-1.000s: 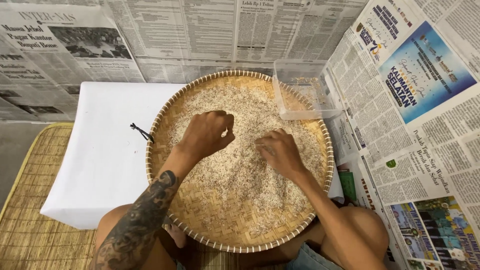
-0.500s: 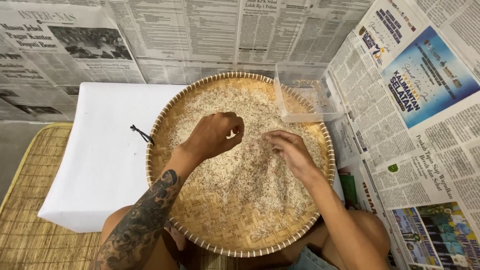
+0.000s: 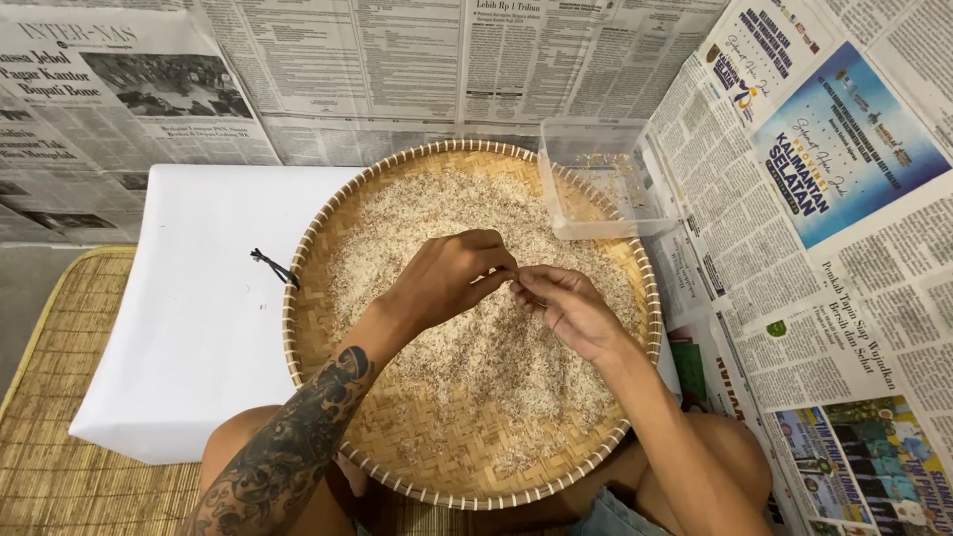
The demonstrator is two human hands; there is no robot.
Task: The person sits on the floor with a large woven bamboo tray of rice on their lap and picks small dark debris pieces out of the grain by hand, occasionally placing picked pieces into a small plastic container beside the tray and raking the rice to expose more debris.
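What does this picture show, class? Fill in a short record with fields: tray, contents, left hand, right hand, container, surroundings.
tray: round woven tray, on the lap
contents: rice grains spread across it
left hand: left hand above the grains, fingertips pinched
right hand: right hand, fingertips meeting the left's
container: clear plastic box on the far rim
surroundings: white cloth, newspapers, woven mat

White cloth left, woven mat beneath, newspapers around.
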